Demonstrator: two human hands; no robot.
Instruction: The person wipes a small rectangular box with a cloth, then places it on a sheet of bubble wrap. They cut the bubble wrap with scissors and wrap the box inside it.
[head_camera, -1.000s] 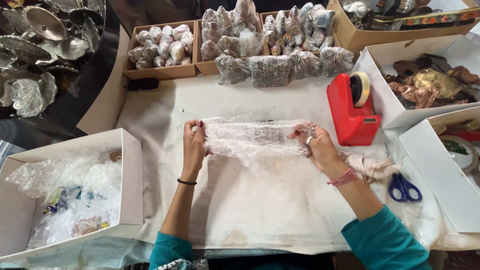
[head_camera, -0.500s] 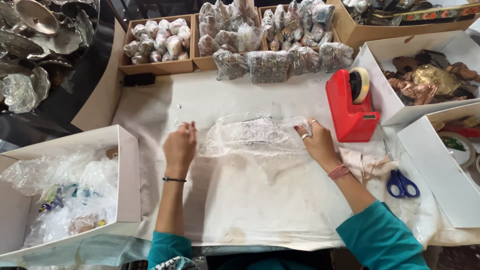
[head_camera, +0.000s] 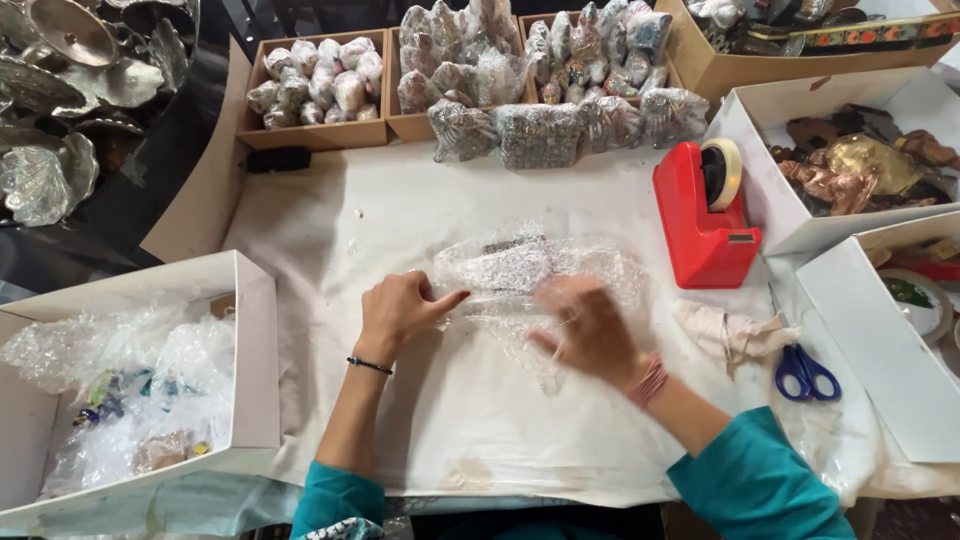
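Both hands press the bubble wrap bundle (head_camera: 520, 275) flat on the worktop (head_camera: 330, 215): left hand (head_camera: 400, 310) pinning its edge with spread fingers, right hand (head_camera: 590, 330) blurred, grip unclear.

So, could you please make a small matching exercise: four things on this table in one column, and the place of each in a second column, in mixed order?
Things:
1. tape dispenser
2. scissors
3. bubble wrap bundle
4. white box of plastic wrap

Places:
A. at the table's left edge
B. under the left hand and right hand, mid-table
C. right of the bundle, beside a white box
D. near the right edge, beside a crumpled cloth

Pairs: 1-C, 2-D, 3-B, 4-A
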